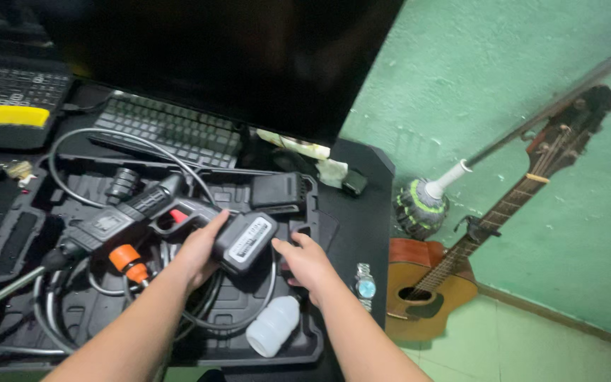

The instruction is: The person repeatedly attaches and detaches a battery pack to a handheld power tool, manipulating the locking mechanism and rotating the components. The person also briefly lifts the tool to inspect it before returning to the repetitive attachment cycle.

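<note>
Nearest the camera, both forearms reach forward over an open black moulded tool case (8, 233) that lies on the dark bench (362, 177). The left hand (199, 251) is wrapped around the pistol grip of a black cordless spray gun (143, 209), fingers closed on the handle just above the battery pack (245, 242) clipped at its base. The right hand (309, 262) sits just beside that pack, fingers loosely curled and spread, touching or nearly touching the case wall; I cannot tell whether it grips anything.

The gun looks stiff and fairly weighty, with most of the mass low in the battery, so the handle is the sound place to hold it; the hard plastic shell should not slip much. An orange hose coupling (127, 260) hangs beneath the body, and a grey hose (72, 311) loops loosely through the case, soft and likely to drag or snag. A white plastic bottle (274, 325) lies in the near corner of the case, light and easily knocked. A wristwatch (365, 286) rests on the bench by the right wrist.

Further off sit a keyboard (171, 131) and a dark monitor (249, 64). Beyond the bench edge, an acoustic guitar (447, 276) and a mop (422, 205) lean on the green wall
</note>
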